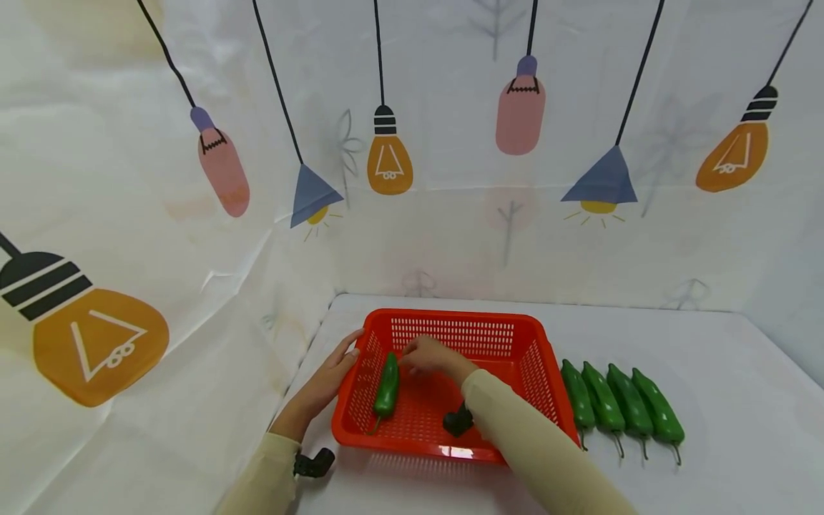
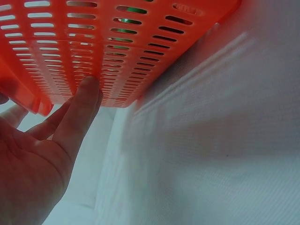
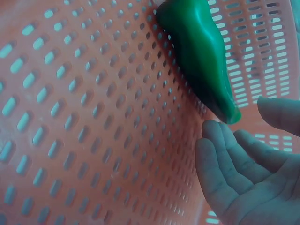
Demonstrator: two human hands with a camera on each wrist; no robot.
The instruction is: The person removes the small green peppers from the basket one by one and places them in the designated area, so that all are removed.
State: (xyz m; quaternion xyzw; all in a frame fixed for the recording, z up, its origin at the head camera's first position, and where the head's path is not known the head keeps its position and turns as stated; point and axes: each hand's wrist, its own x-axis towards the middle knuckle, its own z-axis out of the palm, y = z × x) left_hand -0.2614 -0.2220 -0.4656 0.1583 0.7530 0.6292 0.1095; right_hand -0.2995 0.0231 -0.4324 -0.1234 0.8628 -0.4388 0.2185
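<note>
A red plastic basket [image 1: 450, 447] with slotted walls stands on the white table. Inside it, along the left side, lies one green chili pepper [image 1: 387, 386] with its stem toward the front. My right hand [image 1: 430, 355] is inside the basket beside the pepper's far tip. In the right wrist view, the fingers [image 3: 234, 164] are parted from the thumb with nothing between them, just short of the pepper's tip. My left hand [image 1: 330, 379] holds the basket's left rim. In the left wrist view, its fingers [image 2: 77, 110] lie against the outer wall under the rim.
Several green chili peppers [image 1: 632, 402] lie side by side on the table just right of the basket, stems toward the front. A white sheet [image 1: 444, 236] printed with hanging lamps rises behind the table and along its left side.
</note>
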